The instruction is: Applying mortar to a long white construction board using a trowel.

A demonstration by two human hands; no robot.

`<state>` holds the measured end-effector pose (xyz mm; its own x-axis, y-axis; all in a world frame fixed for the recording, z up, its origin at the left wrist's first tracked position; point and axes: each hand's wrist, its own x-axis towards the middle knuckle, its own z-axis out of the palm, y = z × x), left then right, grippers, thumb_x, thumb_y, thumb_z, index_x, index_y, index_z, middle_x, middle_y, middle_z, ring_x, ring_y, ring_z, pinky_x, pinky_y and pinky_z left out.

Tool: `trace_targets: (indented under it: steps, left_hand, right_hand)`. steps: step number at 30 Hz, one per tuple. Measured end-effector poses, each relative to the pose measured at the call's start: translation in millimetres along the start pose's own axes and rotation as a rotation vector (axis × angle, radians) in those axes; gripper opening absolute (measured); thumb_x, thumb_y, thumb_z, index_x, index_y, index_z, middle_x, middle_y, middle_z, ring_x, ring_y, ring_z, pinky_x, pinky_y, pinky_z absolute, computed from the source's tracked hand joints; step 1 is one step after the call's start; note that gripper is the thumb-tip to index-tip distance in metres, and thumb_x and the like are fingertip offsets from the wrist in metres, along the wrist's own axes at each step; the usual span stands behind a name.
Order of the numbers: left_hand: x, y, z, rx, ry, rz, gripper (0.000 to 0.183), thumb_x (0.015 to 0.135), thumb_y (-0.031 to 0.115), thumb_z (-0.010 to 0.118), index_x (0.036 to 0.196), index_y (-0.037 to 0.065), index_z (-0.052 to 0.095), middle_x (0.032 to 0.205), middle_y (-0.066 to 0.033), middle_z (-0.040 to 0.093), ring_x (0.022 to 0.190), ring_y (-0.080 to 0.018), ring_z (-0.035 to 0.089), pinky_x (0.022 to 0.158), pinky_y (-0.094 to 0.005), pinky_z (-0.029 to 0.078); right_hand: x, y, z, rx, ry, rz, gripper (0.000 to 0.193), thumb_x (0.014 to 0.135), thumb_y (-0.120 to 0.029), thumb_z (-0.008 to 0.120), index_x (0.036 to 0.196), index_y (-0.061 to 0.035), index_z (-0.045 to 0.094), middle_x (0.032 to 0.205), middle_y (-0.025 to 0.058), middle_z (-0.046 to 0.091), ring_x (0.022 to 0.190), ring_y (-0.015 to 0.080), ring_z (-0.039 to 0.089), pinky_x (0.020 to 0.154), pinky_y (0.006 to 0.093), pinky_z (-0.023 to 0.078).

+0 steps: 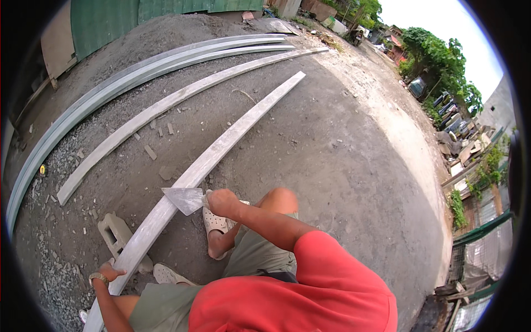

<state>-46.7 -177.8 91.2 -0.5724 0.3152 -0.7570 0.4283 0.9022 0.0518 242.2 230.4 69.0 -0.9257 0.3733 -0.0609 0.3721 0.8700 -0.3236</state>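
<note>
My right hand [223, 203] is closed round the handle of a pointed trowel [185, 199]. Its flat, greyish blade lies against the upper face of a long, whitish-grey beam [213, 150]. That beam runs from beside my left leg out to the far middle of the ground. Near its close end, my left hand [110, 271], with a watch on the wrist, grips the beam's edge, the thumb on the side. Beneath the beam, between my two hands, sits a grey hollow concrete block [115, 232], partly hidden by it.
Another grey beam [155, 106] lies on the ground to the left, with a bundle of long beams [94, 102] beyond it. Gravel [55, 276] and broken chips are scattered at left. A green corrugated fence [105, 25] stands behind. Piled clutter [456, 124] lines the right side.
</note>
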Motion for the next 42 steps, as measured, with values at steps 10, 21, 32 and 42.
trace_targets:
  steps: [10,21,32,42]
  left_hand:
    - [30.0,-6.6,27.9,0.088,-0.014,-0.067,0.106,0.064,0.047,0.079,0.138,-0.007,0.026,0.141,-0.0254,0.034,0.129,-0.0338,0.039,0.106,-0.0371,0.034]
    - [42.8,14.8,40.8,0.297,0.127,-0.106,0.112,0.056,0.047,0.084,0.138,-0.005,0.028,0.137,-0.0259,0.039,0.126,-0.0373,0.041,0.104,-0.0395,0.037]
    - [43.2,24.1,51.2,0.162,0.191,-0.266,0.115,0.046,0.038,0.091,0.135,-0.004,0.031,0.137,-0.0203,0.037,0.128,-0.0364,0.036,0.106,-0.0396,0.036]
    - [54.3,16.7,57.5,0.178,0.197,-0.254,0.121,0.042,0.033,0.093,0.139,0.002,0.027,0.138,-0.0184,0.039,0.128,-0.0375,0.037,0.105,-0.0446,0.037]
  right_hand:
    - [-4.7,63.1,-42.3,-0.048,-0.051,0.382,0.035,0.084,-0.037,0.056,0.086,-0.0034,0.068,0.085,0.0180,0.067,0.084,0.0336,0.065,0.073,0.0436,0.051]
    - [0.9,60.1,-43.2,-0.099,-0.135,0.329,0.043,0.085,-0.044,0.053,0.090,-0.0039,0.068,0.089,0.0181,0.067,0.088,0.0352,0.064,0.077,0.0447,0.050]
    - [1.1,79.3,-52.1,-0.123,-0.259,0.280,0.042,0.083,-0.045,0.053,0.092,-0.0074,0.070,0.095,0.0169,0.067,0.094,0.0341,0.063,0.082,0.0429,0.049]
    - [17.0,117.5,-71.4,-0.136,-0.223,0.372,0.040,0.081,-0.044,0.054,0.090,-0.0076,0.069,0.092,0.0170,0.067,0.089,0.0345,0.064,0.081,0.0431,0.050]
